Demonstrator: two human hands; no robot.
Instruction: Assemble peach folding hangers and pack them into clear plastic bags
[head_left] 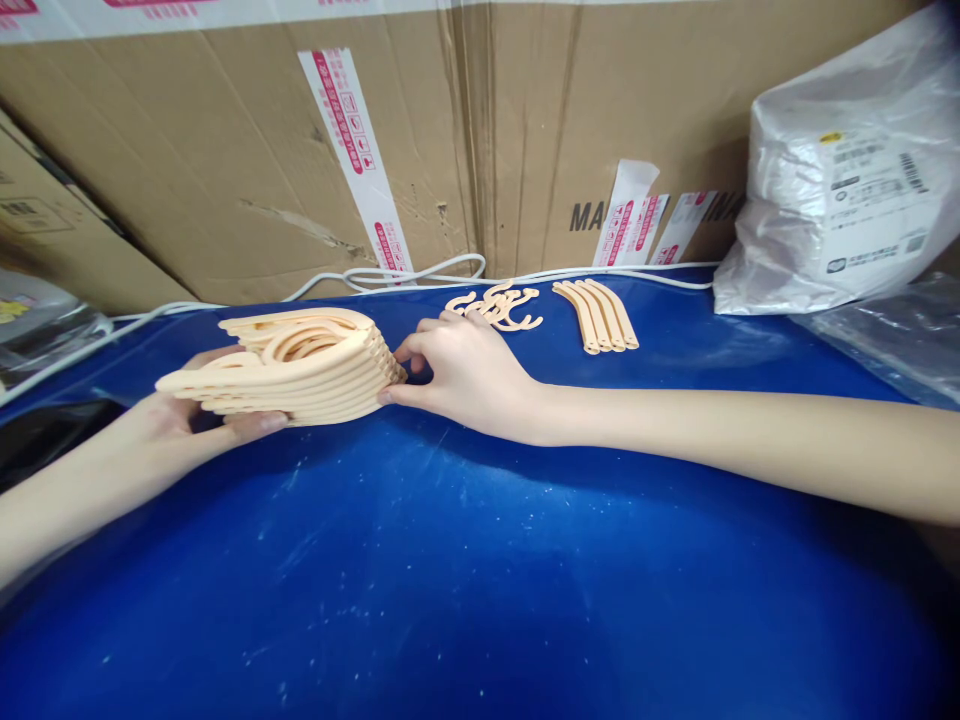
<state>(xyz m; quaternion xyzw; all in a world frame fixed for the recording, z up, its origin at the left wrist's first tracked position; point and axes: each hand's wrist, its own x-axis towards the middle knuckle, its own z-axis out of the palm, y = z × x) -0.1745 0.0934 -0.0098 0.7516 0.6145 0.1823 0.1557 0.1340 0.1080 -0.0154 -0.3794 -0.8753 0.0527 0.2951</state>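
Note:
A stack of cream plastic folding hangers (322, 385) is held at the left, above the blue table. My left hand (217, 425) is closed around its left end, thumb along the near side and fingers partly hidden behind. At the stack's right end, my right hand (469, 370) pinches the layered edges between thumb and fingers. Beyond my right hand lies a small heap of loose cream hooks (514, 308). Several curved cream hanger arms (600, 318) lie side by side to the right of the hooks.
Large cardboard boxes (240, 150) with printed tape stand along the back. A white cable (420, 275) runs along their foot. A white plastic-wrapped parcel (847, 190) sits at the back right of the blue table (465, 580). A dark object (52, 435) lies at the left edge.

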